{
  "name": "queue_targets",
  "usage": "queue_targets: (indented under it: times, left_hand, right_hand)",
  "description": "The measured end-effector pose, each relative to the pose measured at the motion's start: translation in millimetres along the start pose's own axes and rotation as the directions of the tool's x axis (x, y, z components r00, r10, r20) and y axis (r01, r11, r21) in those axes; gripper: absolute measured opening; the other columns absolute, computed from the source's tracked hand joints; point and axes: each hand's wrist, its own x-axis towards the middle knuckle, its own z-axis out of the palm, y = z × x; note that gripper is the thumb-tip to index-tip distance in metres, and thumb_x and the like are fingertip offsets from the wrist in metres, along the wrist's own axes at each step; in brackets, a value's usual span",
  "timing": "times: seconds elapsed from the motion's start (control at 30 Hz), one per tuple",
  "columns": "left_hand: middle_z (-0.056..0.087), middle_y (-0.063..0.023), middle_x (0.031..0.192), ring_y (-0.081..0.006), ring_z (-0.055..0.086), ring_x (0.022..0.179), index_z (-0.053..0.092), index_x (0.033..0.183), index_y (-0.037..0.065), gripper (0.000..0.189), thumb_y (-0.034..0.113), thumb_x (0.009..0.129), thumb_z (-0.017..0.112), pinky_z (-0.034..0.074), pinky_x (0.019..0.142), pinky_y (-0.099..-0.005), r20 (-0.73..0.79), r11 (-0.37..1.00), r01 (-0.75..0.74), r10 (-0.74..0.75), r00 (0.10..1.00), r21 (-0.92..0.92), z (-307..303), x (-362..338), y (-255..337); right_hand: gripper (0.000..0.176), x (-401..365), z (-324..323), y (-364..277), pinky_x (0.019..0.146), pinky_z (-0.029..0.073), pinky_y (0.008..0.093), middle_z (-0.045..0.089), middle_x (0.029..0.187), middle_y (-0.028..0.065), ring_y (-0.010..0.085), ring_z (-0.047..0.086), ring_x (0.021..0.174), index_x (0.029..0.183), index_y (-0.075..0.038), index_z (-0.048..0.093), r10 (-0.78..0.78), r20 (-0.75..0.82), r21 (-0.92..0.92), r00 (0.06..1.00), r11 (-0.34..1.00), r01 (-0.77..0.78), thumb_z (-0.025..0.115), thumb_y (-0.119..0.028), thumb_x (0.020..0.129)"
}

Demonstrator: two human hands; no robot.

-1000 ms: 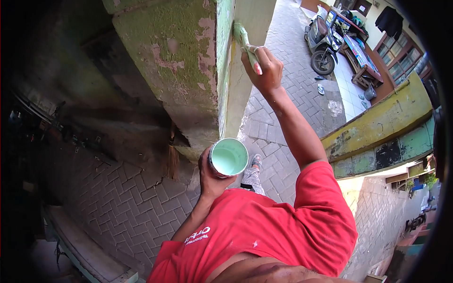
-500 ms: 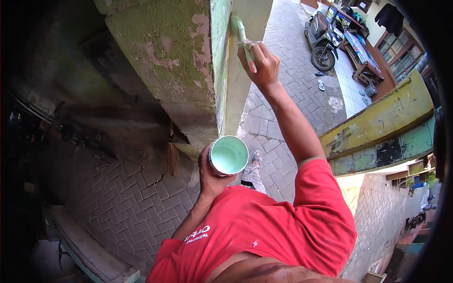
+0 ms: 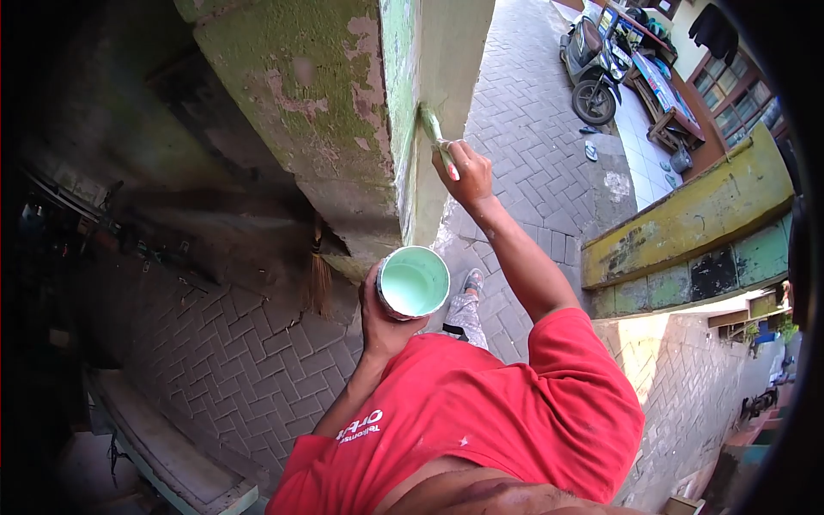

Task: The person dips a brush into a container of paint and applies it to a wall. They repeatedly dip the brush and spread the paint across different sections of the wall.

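My right hand (image 3: pixel 466 174) is closed around the handle of a paintbrush (image 3: pixel 433 133). The bristles touch the wall pillar (image 3: pixel 442 73) near the inner corner of its pale face. In my left hand (image 3: pixel 384 326) is a round paint can (image 3: pixel 415 283), tilted so that its open top faces me. Light mint-green paint lies inside, and some coats the inner wall. The can is close to the foot of the pillar, below the brush. The pillar's other side (image 3: pixel 300 112) shows old green paint with peeling pinkish patches.
A straw broom (image 3: pixel 319 279) leans by the pillar's base. Paving blocks (image 3: pixel 524 146) cover the ground. A motorcycle (image 3: pixel 592 73) and a wooden bench (image 3: pixel 661 94) stand at the upper right. A low yellow wall (image 3: pixel 687 215) runs along the right. A ledge (image 3: pixel 163 438) is at the lower left.
My right hand has moved down the pillar with the paintbrush, bristles still against the surface. My left hand holds the paint can in nearly the same place.
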Motion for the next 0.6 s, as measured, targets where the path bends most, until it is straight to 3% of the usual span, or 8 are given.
queue_targets:
  times: [0.07,0.17,0.27,0.43,0.6]
  left_hand:
    - [0.058,-0.0171,0.138,-0.0322,0.056,0.128,0.039,0.15,0.004,0.107,0.015,0.06,0.095,0.043,0.11,-0.0446,-0.004,1.0,0.001,-0.001,1.0,0.005,-1,1,1]
    - [0.058,-0.0167,0.137,-0.0318,0.056,0.128,0.039,0.149,0.004,0.106,0.014,0.059,0.095,0.043,0.11,-0.0443,-0.009,1.0,0.001,-0.001,1.0,0.001,0,1,0]
    - [0.062,-0.0148,0.134,-0.0258,0.062,0.123,0.037,0.15,0.004,0.106,0.01,0.062,0.095,0.05,0.105,-0.0414,0.008,0.995,-0.053,0.053,0.999,0.083,2,5,-1]
    - [0.061,-0.0155,0.135,-0.027,0.061,0.124,0.036,0.15,0.003,0.107,0.011,0.062,0.096,0.049,0.106,-0.0423,0.028,0.995,-0.073,0.071,0.997,0.07,3,10,8]
    - [0.06,-0.016,0.137,-0.0278,0.061,0.125,0.036,0.151,0.003,0.109,0.012,0.061,0.096,0.049,0.106,-0.0424,0.028,0.993,-0.074,0.072,0.997,0.088,-2,7,13]
  right_hand:
    - [0.018,22,-26,-14,0.057,0.056,0.0396,0.069,0.086,0.0092,0.03,0.07,0.068,0.096,-0.008,0.068,0.036,-0.148,0.085,0.988,0.996,-0.024,0.079,-0.017,0.086]
    - [0.016,83,-66,-28,0.052,0.054,0.0356,0.071,0.077,0.0099,0.0258,0.069,0.059,0.089,-0.007,0.07,-0.084,-0.436,0.055,0.896,0.991,0.12,0.084,-0.009,0.082]
    - [0.019,131,-78,-20,0.053,0.055,0.0333,0.071,0.08,0.0077,0.0241,0.069,0.06,0.089,-0.008,0.069,-0.202,-0.541,-0.028,0.816,0.975,0.222,0.085,-0.01,0.08]
    - [0.018,115,-43,1,0.054,0.056,0.0329,0.074,0.086,0.0085,0.0225,0.072,0.063,0.093,-0.006,0.071,-0.288,-0.379,-0.088,0.88,0.957,0.275,0.084,-0.008,0.081]
    - [0.02,42,-1,11,0.055,0.056,0.0347,0.072,0.086,0.0085,0.0255,0.071,0.066,0.093,-0.006,0.069,-0.142,-0.223,-0.014,0.964,0.99,0.142,0.083,-0.007,0.079]
